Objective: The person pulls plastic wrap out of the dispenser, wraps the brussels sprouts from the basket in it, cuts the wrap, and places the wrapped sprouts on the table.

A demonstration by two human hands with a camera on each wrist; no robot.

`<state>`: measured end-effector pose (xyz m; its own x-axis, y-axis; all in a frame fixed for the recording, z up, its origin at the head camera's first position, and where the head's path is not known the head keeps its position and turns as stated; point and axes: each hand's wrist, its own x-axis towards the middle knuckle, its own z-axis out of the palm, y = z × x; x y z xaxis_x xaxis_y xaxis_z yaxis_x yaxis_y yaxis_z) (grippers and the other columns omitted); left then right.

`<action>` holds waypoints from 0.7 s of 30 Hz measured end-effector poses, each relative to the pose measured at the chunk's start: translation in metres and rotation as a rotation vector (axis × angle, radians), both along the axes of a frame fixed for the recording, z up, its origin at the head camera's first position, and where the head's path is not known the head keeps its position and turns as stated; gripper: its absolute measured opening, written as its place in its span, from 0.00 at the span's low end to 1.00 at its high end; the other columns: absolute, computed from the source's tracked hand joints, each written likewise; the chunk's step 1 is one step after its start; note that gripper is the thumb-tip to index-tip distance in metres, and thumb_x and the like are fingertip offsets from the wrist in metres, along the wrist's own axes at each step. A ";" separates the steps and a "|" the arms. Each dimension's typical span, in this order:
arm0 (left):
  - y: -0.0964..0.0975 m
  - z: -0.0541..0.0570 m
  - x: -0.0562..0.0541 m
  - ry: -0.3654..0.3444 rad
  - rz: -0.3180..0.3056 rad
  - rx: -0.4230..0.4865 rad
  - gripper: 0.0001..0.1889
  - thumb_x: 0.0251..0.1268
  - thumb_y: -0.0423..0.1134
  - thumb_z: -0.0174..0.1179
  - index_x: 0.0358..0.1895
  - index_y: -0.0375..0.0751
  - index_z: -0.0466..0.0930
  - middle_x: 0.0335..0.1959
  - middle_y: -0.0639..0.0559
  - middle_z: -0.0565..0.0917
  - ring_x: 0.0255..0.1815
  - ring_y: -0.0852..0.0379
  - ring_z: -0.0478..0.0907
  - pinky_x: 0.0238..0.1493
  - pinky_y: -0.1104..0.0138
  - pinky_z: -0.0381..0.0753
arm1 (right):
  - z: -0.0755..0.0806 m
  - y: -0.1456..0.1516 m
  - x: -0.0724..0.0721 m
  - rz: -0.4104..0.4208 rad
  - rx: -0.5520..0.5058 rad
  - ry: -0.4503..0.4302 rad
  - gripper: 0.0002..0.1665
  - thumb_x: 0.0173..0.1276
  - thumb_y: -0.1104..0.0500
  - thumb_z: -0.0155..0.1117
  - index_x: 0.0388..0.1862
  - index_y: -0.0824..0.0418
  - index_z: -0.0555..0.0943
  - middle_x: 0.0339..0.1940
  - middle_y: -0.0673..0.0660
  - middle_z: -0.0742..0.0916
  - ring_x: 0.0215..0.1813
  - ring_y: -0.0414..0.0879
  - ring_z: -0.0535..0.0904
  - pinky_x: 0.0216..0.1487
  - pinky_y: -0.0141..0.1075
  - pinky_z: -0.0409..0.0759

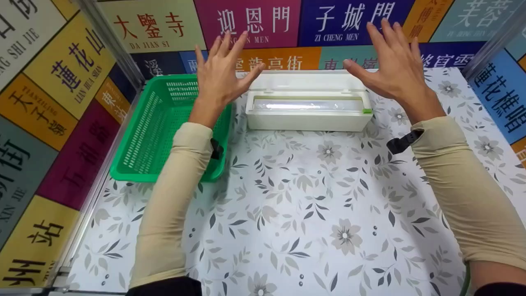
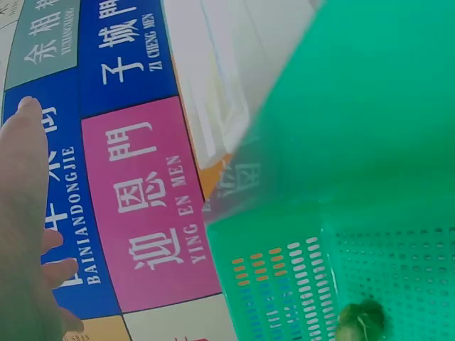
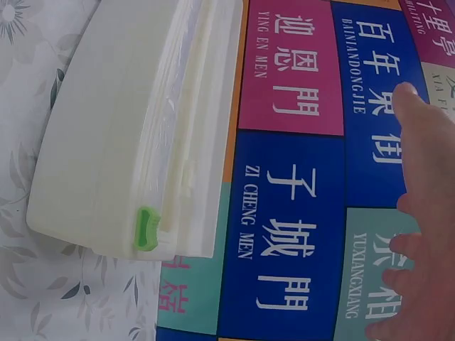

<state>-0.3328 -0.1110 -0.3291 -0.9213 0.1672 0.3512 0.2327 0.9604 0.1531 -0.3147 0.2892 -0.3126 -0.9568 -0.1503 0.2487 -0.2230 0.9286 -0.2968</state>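
Observation:
My left hand [image 1: 218,80] is raised with fingers spread, above the far right corner of a green plastic basket [image 1: 135,176]. It holds nothing. My right hand [image 1: 395,74], likewise spread and holding nothing, hovers past the right end of a white cling film dispenser [image 1: 308,121]. The dispenser's lid stands up at the back, and clear film [image 1: 304,105] shows in its long slot. A small green slide cutter [image 2: 361,321] is not what lies in the basket: that is a round green vegetable, partly cut off by the frame. The dispenser's green cutter [image 3: 147,229] sits at its right end.
The table is covered by a white cloth [image 1: 304,181] with grey flowers and leaves. Behind it stands a wall of coloured sign panels [image 1: 248,20], and more panels [image 1: 78,156] close off the left side along a metal frame.

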 end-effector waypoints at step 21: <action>0.029 0.004 0.016 0.015 -0.176 0.102 0.33 0.83 0.63 0.52 0.84 0.60 0.66 0.80 0.52 0.77 0.80 0.48 0.75 0.85 0.54 0.68 | -0.009 0.011 0.012 0.031 -0.028 -0.016 0.50 0.79 0.29 0.52 0.92 0.44 0.51 0.94 0.52 0.53 0.93 0.61 0.47 0.88 0.70 0.44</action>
<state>-0.3168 -0.0820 -0.3250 -0.8757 0.2879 0.3876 0.3983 0.8845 0.2428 -0.3024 0.3003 -0.3219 -0.9558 -0.1727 0.2378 -0.2461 0.9126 -0.3264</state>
